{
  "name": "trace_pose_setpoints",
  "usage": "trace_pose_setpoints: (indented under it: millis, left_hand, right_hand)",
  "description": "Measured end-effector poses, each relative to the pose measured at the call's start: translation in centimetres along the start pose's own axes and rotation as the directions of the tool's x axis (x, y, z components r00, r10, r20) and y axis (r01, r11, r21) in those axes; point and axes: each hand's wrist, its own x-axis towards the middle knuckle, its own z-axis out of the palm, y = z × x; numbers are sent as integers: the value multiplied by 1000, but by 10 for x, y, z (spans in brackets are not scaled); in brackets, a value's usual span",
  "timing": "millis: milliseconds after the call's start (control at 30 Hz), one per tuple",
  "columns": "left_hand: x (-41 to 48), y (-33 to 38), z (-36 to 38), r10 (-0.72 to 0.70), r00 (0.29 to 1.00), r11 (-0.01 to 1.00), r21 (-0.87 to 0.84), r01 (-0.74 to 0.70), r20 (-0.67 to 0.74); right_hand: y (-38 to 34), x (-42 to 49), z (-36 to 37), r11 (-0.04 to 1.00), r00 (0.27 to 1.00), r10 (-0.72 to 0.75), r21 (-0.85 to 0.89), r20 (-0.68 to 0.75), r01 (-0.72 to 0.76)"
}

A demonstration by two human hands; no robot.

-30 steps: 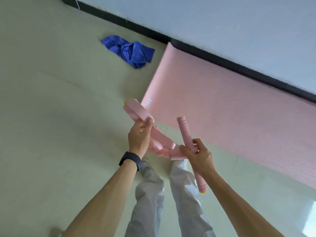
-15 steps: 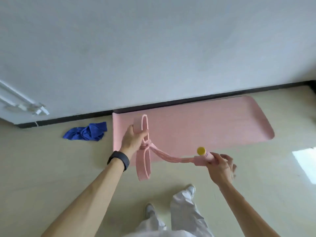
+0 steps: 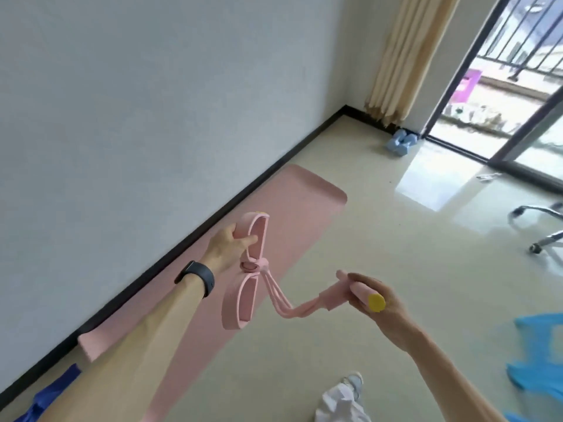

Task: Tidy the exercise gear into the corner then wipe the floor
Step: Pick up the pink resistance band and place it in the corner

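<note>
- The left hand (image 3: 230, 243) is gripping the pink puller (image 3: 249, 266) by its upper foot loop; the right hand (image 3: 377, 303) is clenching its yellow-capped handle. The bands are now hanging loose between them, no longer bunched.
- The view is now taking in the corner, where the blue dumbbells (image 3: 400, 142) are sitting; the puller is likely heading there. The mat (image 3: 292, 208) and the blue cloth (image 3: 51, 394) are still waiting by the wall.

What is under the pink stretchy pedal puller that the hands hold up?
A flat pink exercise mat lies on the shiny cream floor below the pink rubber pedal puller. The left forearm covers part of the mat, so that stretch cannot be seen.
</note>
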Motion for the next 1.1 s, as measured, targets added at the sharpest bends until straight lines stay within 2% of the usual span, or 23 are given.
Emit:
trace_pose_setpoints:
  millis: [100, 167, 333, 433, 500, 600, 733, 800, 900, 1000, 1100]
  left_hand:
    - [28, 52, 61, 7, 994, 997, 74, -15, 109]
    - [47, 82, 99, 21, 986, 993, 109, -39, 166]
    - [88, 150, 182, 58, 966, 982, 159, -101, 252]
    - [113, 180, 222, 122, 955, 967, 184, -176, 271]
    - [129, 196, 244, 167, 955, 960, 180, -214, 247]
    - [157, 219, 272, 198, 968, 967, 132, -219, 157]
    - [219, 247, 305, 211, 963, 970, 83, -227, 166]
    - [256, 265, 321, 205, 960, 974, 56, -219, 189]
    - [317, 294, 343, 192, 960, 980, 14, -200, 206]
    - [380, 325, 361, 164, 960, 984, 31, -175, 225]
    - [440, 364, 379, 149, 961, 984, 66, -168, 235]
  right_hand:
    - [-15, 9, -60, 971, 987, 147, 196, -57, -133]
    - [-25, 20, -92, 951, 974, 203, 258, -103, -171]
    - [-34, 47, -160, 992, 957, 101, -49, -273, -119]
    - [-42, 67, -197, 980, 926, 72, -145, -371, -135]
    - [-47, 83, -221, 981, 905, 78, -130, -418, -145]
    - [-53, 112, -255, 967, 862, 192, -58, -468, -247]
    - [-69, 168, -297, 953, 861, 287, 33, -420, -302]
    - [-84, 203, -317, 957, 864, 275, 36, -423, -287]
    - [-106, 262, -353, 964, 860, 200, -61, -469, -258]
    - [-140, 317, -390, 957, 827, 154, -128, -540, -261]
    - [-178, 367, -430, 969, 796, 101, -122, -597, -215]
